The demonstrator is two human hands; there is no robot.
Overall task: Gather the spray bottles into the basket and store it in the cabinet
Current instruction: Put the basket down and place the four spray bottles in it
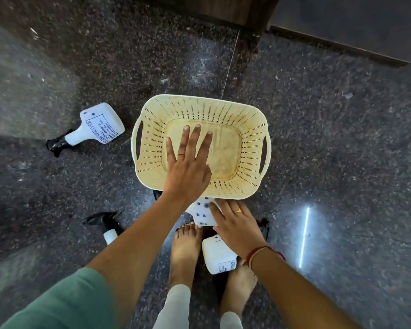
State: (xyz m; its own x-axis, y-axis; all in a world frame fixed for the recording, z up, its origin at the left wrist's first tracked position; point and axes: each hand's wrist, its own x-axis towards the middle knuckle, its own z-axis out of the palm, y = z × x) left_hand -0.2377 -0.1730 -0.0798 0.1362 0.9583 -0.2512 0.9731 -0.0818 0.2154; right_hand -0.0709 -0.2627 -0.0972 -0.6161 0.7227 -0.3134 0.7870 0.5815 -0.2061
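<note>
A cream perforated plastic basket (252, 143) with two side handles stands on the dark floor, with nothing inside. My left hand (188, 162) hovers flat over its near left part, fingers spread. My right hand (235, 226) rests on a white spray bottle (203, 212) with blue dots, lying just in front of the basket; its fingers lie over the bottle. A second white bottle (220, 256) lies under my right wrist. A third bottle (97, 125) with a black trigger lies left of the basket. Another bottle (108, 230) is partly hidden by my left forearm.
My bare feet (185, 248) stand right behind the bottles near the basket. A dark wooden cabinet base (223, 10) runs along the top, with a grey panel and skirting (342, 41) at the upper right. The floor is polished speckled granite.
</note>
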